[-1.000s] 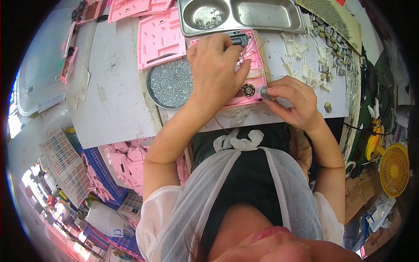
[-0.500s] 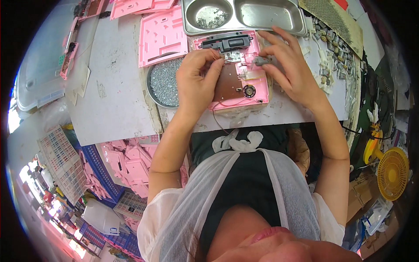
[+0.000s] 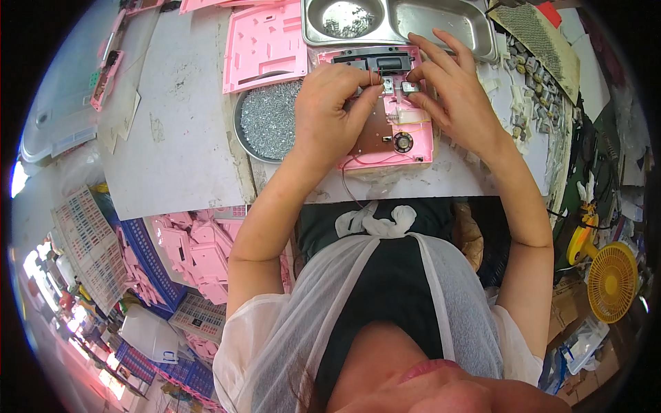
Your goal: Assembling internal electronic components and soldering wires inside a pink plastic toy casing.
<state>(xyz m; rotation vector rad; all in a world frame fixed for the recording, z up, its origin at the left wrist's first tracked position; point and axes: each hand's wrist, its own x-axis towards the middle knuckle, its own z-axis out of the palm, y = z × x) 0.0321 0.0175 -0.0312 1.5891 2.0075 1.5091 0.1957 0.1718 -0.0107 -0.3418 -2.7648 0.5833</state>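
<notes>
A pink plastic housing (image 3: pixel 421 157) lies on the table before me. It holds a brown circuit board (image 3: pixel 373 135), a round speaker (image 3: pixel 403 142) and a long black part (image 3: pixel 392 63) along its far side. My left hand (image 3: pixel 336 110) is over the housing's left side, thumb and forefinger pinched on thin red wires (image 3: pixel 375 77). Between the thumb and fingers of my right hand (image 3: pixel 460 100) is a small metal motor (image 3: pixel 410 87), held low over the housing's upper right. The left fingers partly hide the board and the black part.
Left of the housing sits a round dish of small screws (image 3: pixel 267 122), with a pink panel (image 3: pixel 265 45) behind it. A steel compartment tray (image 3: pixel 497 48) stands at the back. Several small motors (image 3: pixel 533 72) are scattered at right. A yellow fan (image 3: pixel 613 282) is lower right.
The motor in my right hand has turned and come down closer to the housing. My left hand has shifted slightly right, and the whole view has moved a little.
</notes>
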